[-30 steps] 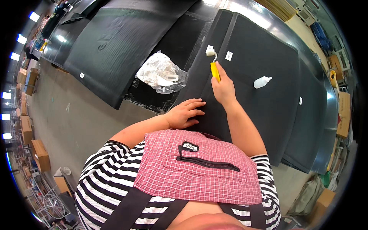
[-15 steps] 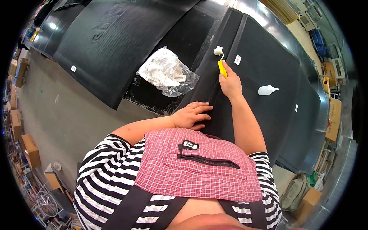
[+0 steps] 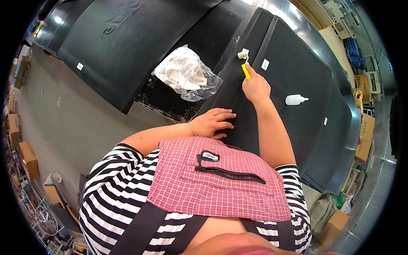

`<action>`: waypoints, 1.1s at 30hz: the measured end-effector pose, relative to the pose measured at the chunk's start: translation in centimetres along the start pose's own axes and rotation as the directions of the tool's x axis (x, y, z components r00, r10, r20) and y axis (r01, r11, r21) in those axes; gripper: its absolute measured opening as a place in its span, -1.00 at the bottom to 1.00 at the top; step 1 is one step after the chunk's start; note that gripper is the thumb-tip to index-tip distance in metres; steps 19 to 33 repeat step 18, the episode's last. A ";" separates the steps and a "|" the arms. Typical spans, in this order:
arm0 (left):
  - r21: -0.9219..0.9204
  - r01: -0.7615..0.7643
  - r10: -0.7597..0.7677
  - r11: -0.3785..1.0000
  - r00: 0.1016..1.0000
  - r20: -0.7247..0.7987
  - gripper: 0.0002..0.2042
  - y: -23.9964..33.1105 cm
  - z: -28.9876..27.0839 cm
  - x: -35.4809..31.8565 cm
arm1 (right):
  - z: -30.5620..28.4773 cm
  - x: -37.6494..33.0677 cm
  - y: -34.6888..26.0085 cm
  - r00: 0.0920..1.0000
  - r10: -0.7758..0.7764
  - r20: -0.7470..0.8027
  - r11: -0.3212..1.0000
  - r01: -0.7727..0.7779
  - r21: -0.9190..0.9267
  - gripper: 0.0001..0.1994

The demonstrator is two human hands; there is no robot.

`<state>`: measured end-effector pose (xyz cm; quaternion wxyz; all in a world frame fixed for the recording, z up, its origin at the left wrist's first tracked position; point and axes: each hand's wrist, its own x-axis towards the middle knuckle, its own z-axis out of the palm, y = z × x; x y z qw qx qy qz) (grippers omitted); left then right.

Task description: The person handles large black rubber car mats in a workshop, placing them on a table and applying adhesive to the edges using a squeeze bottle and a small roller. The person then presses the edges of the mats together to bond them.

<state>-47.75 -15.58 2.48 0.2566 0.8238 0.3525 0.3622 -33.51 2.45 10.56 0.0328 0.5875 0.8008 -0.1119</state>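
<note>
My right hand (image 3: 256,87) is wrapped round the yellow handle of a small roller (image 3: 246,70). Its white roller head (image 3: 242,55) touches or hovers just over a white label (image 3: 245,52) on the black mat strip (image 3: 229,78); which of these I cannot tell. My left hand (image 3: 212,122) lies flat on the near part of that strip, fingers spread, holding nothing. Right of the strip a wide black mat (image 3: 293,72) carries another white label (image 3: 265,64). On this mat a white squeeze bottle (image 3: 295,100) lies on its side, right of my right hand.
A clear plastic bag (image 3: 187,74) with white pieces inside lies left of the strip. Another black mat (image 3: 123,55) hangs over the table's near edge at left. Cardboard boxes (image 3: 366,136) stand along the right side, and more boxes (image 3: 29,160) at far left.
The roller and my right hand have shifted slightly, staying around the same label. My left hand remains flat on the strip. The whole view has tilted a little.
</note>
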 end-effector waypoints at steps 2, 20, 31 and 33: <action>0.003 0.008 -0.008 1.000 1.000 -0.004 -0.59 0.0 0.1 0.0 | -0.2 -0.1 -0.2 1.000 0.003 0.005 1.000 -0.003 -0.009 -0.43; -0.056 -0.074 0.074 0.996 0.997 -0.004 -0.62 0.9 -1.0 0.5 | -0.8 1.5 -1.9 0.912 -0.171 -0.372 0.732 0.371 0.572 -0.47; -0.056 -0.074 0.074 0.996 0.997 -0.004 -0.62 0.9 -1.0 0.5 | -0.8 1.5 -1.9 0.912 -0.171 -0.372 0.732 0.371 0.572 -0.47; -0.056 -0.074 0.074 0.996 0.997 -0.004 -0.62 0.9 -1.0 0.5 | -0.8 1.5 -1.9 0.912 -0.171 -0.372 0.732 0.371 0.572 -0.47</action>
